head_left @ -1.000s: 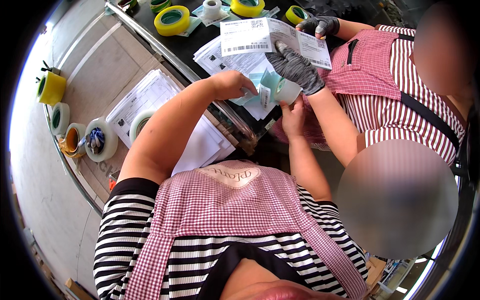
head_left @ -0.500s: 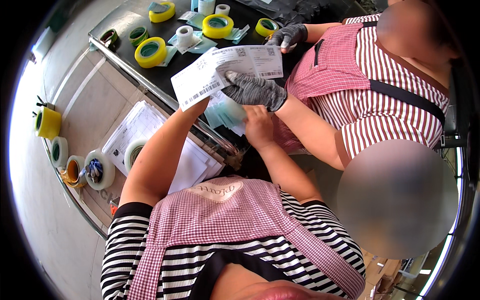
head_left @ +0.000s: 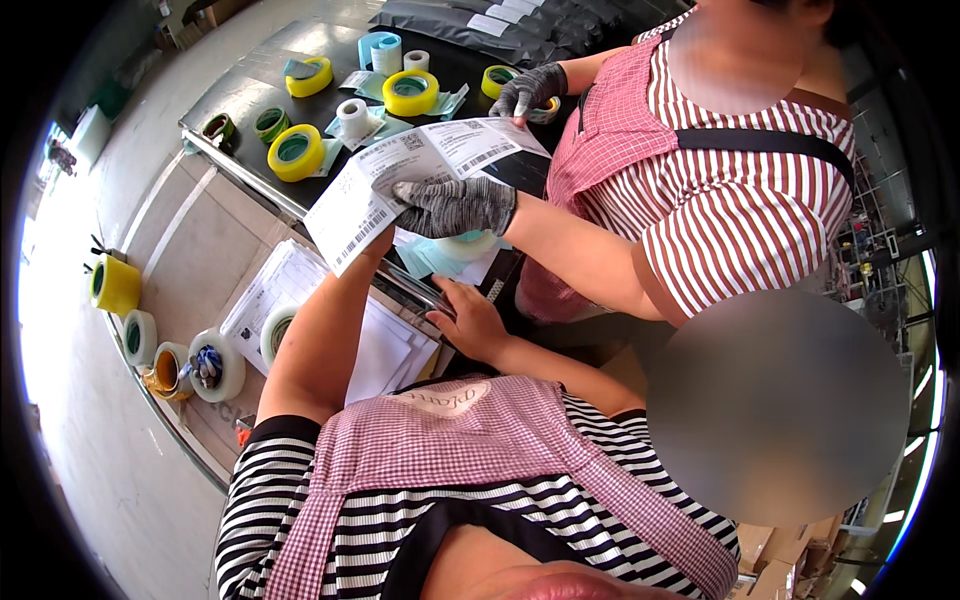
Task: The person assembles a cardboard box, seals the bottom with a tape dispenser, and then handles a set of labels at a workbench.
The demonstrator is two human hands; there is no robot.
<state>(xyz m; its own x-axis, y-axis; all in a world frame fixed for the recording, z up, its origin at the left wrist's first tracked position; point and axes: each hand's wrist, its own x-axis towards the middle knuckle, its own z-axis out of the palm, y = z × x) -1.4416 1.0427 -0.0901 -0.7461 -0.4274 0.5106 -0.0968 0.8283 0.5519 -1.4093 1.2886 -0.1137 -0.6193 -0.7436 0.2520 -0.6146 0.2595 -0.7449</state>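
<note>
A folded strip of white printed labels (head_left: 430, 160) stretches over the dark table, held by a co-worker's two grey-gloved hands (head_left: 455, 207). My left hand (head_left: 381, 247) reaches up behind the near end of this strip; its fingers are hidden by the paper. By the metal table edge (head_left: 405, 283), my right hand (head_left: 472, 322) has its fingers apart and nothing in it. Beyond its fingertips, pale blue-green sheets (head_left: 437, 258) lie partly under the gloved hand, with a tape roll (head_left: 468, 243) on them.
Several yellow tape rolls (head_left: 410, 92) and small white rolls (head_left: 353, 118) stand on the dark table. On the lower cardboard-covered surface, loose printed papers (head_left: 265, 290) lie beside clear tape rolls (head_left: 217, 366). The co-worker (head_left: 720, 190) stands close at the right. Black plastic packages (head_left: 480, 30) lie at the back.
My right hand has moved left and nearer from the blue-green sheets, its fingers now spread. The label strip appears lower and further left, with more of its folds showing.
</note>
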